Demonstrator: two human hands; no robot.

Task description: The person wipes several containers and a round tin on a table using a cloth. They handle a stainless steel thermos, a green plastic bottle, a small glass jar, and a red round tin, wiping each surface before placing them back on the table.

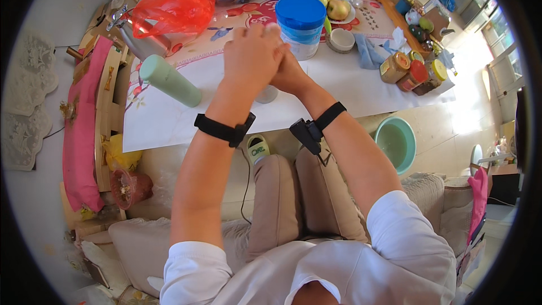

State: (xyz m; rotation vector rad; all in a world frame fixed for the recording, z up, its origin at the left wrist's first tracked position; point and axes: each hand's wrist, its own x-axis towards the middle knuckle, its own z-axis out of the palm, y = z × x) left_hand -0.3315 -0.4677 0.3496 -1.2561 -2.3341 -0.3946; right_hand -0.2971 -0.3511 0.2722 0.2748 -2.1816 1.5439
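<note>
My left hand [251,56] and my right hand [290,73] come together above the near part of the table, fingers curled and pressed close. The left lies higher, its knuckles up, and the right meets it from the side. What they grip is hidden behind them; just below shows a small greyish round shape [267,95], too covered to name. Right behind the hands stands a white tub with a blue lid [301,14]. To the left, a pale green tumbler [171,81] stands on the white table covering [164,127].
Further left are a metal kettle [144,39] and a red plastic bag [178,11]. A small white bowl [341,40], a plate with fruit [339,11], a blue cloth [371,53] and several jars [415,73] are on the right. A green basin [395,144] sits on the floor.
</note>
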